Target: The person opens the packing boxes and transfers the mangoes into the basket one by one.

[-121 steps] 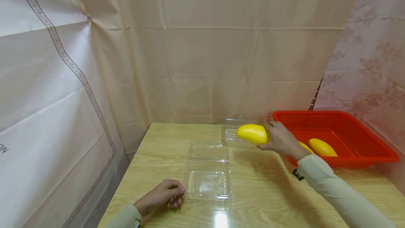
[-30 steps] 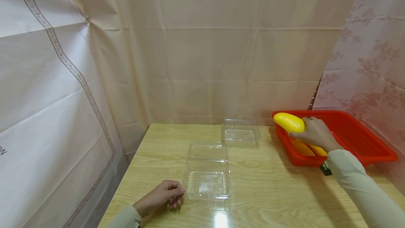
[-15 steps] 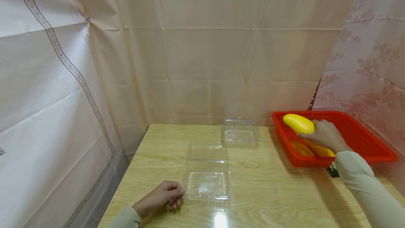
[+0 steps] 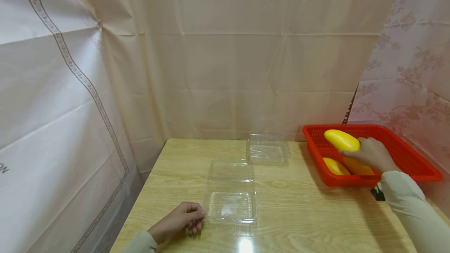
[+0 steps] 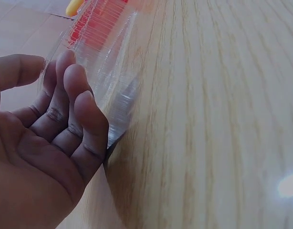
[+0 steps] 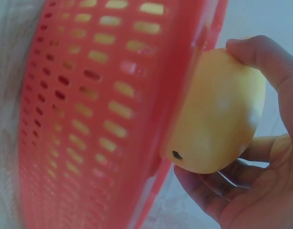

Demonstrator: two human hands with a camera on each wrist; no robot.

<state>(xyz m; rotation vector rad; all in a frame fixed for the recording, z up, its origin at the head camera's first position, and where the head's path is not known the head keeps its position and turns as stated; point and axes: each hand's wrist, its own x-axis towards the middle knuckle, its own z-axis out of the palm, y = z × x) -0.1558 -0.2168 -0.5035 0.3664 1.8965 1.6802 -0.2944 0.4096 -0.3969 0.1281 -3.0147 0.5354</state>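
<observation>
My right hand (image 4: 374, 153) grips a yellow mango (image 4: 341, 140) over the red basket (image 4: 351, 182). In the right wrist view, the thumb and fingers wrap round the mango (image 6: 218, 114) just beyond the basket's rim, and a dark spot marks its end. Beneath it, two more mangoes lie in the basket, one at the left (image 4: 335, 166) and one partly behind the hand (image 4: 358, 167). My left hand (image 4: 181, 220) rests on the table and pinches the left edge of an opened clear plastic clamshell box (image 4: 230, 208) between thumb and forefinger; the other fingers curl loosely.
A second clear plastic box (image 4: 268, 149) stands at the back of the wooden table (image 4: 299, 214), near the basket. Cloth sheets (image 4: 225, 69) hang behind the table and on both sides.
Four seconds ago the right hand held a mango near the back box; it has since moved right, now holding a mango over the basket and shifting further right. The left hand stays put.
</observation>
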